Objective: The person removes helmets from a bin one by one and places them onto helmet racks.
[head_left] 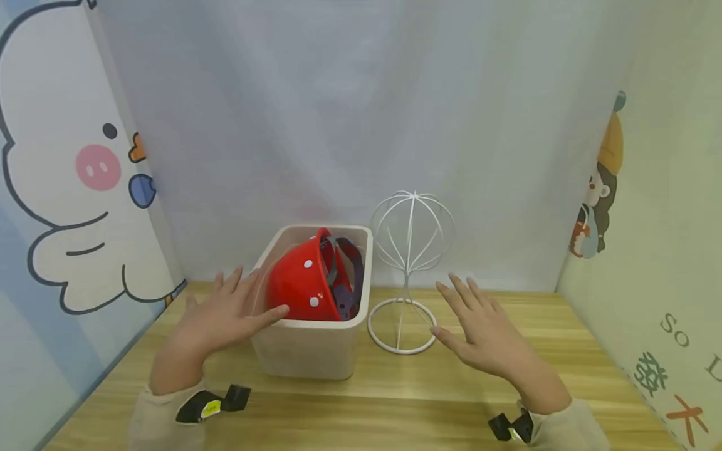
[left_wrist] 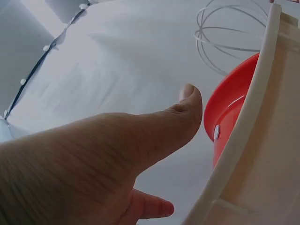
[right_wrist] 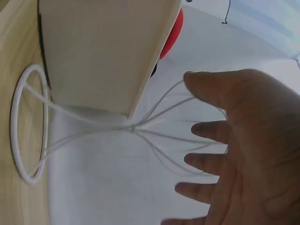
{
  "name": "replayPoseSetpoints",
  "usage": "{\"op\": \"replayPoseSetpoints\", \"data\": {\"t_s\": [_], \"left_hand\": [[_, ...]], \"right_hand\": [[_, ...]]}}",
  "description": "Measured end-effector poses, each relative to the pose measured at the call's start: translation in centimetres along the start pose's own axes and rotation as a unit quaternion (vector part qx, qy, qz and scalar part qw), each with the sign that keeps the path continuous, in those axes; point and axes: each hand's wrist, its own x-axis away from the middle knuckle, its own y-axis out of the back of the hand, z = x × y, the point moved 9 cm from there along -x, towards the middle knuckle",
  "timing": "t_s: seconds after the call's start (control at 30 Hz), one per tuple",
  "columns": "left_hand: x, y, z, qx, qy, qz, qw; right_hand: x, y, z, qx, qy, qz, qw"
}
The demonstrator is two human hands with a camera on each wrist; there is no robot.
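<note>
A red hard hat (head_left: 296, 282) with white dots lies tilted on its side in a cream bin (head_left: 307, 351), its dark inner straps facing right. My left hand (head_left: 222, 316) is spread at the bin's left side, thumb near the front rim; whether it touches the rim I cannot tell. In the left wrist view the thumb points toward the red hat (left_wrist: 232, 98) and no object is in the hand. To the right of the bin stands a white wire stand (head_left: 407, 275) with a round cage top and ring base. My right hand (head_left: 479, 326) hovers right of it, fingers spread, holding nothing.
Wood-grain tabletop (head_left: 406, 401) lies under everything. A pale curtain (head_left: 316, 113) hangs behind. Cartoon-printed panels flank both sides, a white character (head_left: 62, 156) at left and a small figure (head_left: 598, 200) at right. Black wrist straps (head_left: 197, 406) sit on both sleeves.
</note>
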Motion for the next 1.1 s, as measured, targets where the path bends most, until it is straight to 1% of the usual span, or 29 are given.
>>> {"op": "replayPoseSetpoints", "data": {"t_s": [0.03, 0.07, 0.1, 0.13, 0.17, 0.23, 0.27, 0.3, 0.33, 0.37, 0.43, 0.5, 0.57, 0.63, 0.67, 0.73, 0.77, 0.83, 0.93, 0.97, 1.0, 1.1], "left_hand": [[-0.2, 0.1, 0.4, 0.018, -0.003, -0.002, 0.9998], [-0.4, 0.1, 0.8, 0.040, -0.006, 0.001, 0.9992], [-0.7, 0.0, 1.2, 0.061, -0.010, 0.005, 0.9981], [-0.8, -0.2, 1.6, 0.087, -0.016, 0.013, 0.9960], [-1.0, -0.5, 2.0, 0.118, -0.023, 0.023, 0.9925], [-1.4, -1.1, 2.5, 0.176, -0.032, 0.047, 0.9828], [-1.5, -1.5, 2.7, 0.195, -0.034, 0.060, 0.9784], [-1.7, -1.8, 2.7, 0.213, -0.038, 0.068, 0.9738], [-1.8, -2.0, 2.7, 0.232, -0.044, 0.074, 0.9688], [-1.9, -2.1, 2.7, 0.248, -0.048, 0.078, 0.9645], [-2.1, -2.3, 2.5, 0.269, -0.060, 0.078, 0.9581], [-2.1, -2.3, 2.2, 0.289, -0.074, 0.074, 0.9515], [-2.1, -2.3, 1.9, 0.308, -0.091, 0.072, 0.9443], [-2.1, -2.3, 1.4, 0.323, -0.111, 0.070, 0.9375], [-2.1, -2.2, 1.2, 0.328, -0.120, 0.070, 0.9345], [-2.1, -2.3, 0.8, 0.335, -0.132, 0.072, 0.9300], [-2.1, -2.3, 0.8, 0.334, -0.132, 0.073, 0.9306], [-2.1, -2.4, 0.8, 0.330, -0.128, 0.074, 0.9324], [-2.2, -2.5, 1.1, 0.323, -0.118, 0.073, 0.9362], [-2.2, -2.5, 1.3, 0.320, -0.114, 0.072, 0.9378], [-2.3, -2.5, 1.3, 0.320, -0.116, 0.073, 0.9375], [-2.3, -2.4, 1.7, 0.315, -0.110, 0.071, 0.9399]], "right_hand": [[-0.3, 0.3, 0.9, -0.039, 0.024, -0.011, 0.999], [-0.7, 0.7, 2.0, -0.084, 0.047, -0.020, 0.995], [-1.2, 1.0, 3.2, -0.133, 0.070, -0.026, 0.988], [-1.7, 1.2, 4.5, -0.182, 0.088, -0.028, 0.979], [-2.3, 1.4, 5.8, -0.232, 0.098, -0.024, 0.967], [-4.0, 1.3, 8.2, -0.312, 0.100, -0.008, 0.945], [-5.0, 1.0, 9.3, -0.341, 0.090, 0.002, 0.936], [-6.0, 0.6, 10.2, -0.361, 0.075, 0.010, 0.930], [-7.1, 0.1, 10.8, -0.374, 0.058, 0.020, 0.926], [-8.3, -0.5, 11.4, -0.376, 0.037, 0.028, 0.925], [-10.7, -1.8, 11.9, -0.369, 0.001, 0.036, 0.929], [-12.9, -2.9, 11.9, -0.356, -0.033, 0.039, 0.933], [-14.8, -4.1, 11.5, -0.339, -0.079, 0.049, 0.936], [-16.1, -5.2, 11.4, -0.330, -0.122, 0.065, 0.934], [-16.5, -5.7, 11.5, -0.319, -0.140, 0.076, 0.934], [-17.2, -6.9, 11.9, -0.296, -0.163, 0.092, 0.937], [-17.5, -7.3, 12.3, -0.291, -0.166, 0.092, 0.938], [-18.1, -7.9, 13.1, -0.276, -0.163, 0.068, 0.945], [-18.6, -8.3, 14.0, -0.251, -0.142, 0.028, 0.957], [-18.6, -8.4, 14.3, -0.245, -0.135, 0.021, 0.960], [-18.6, -8.4, 14.5, -0.238, -0.128, 0.020, 0.963], [-18.7, -8.6, 15.2, -0.219, -0.108, 0.042, 0.969]]}}
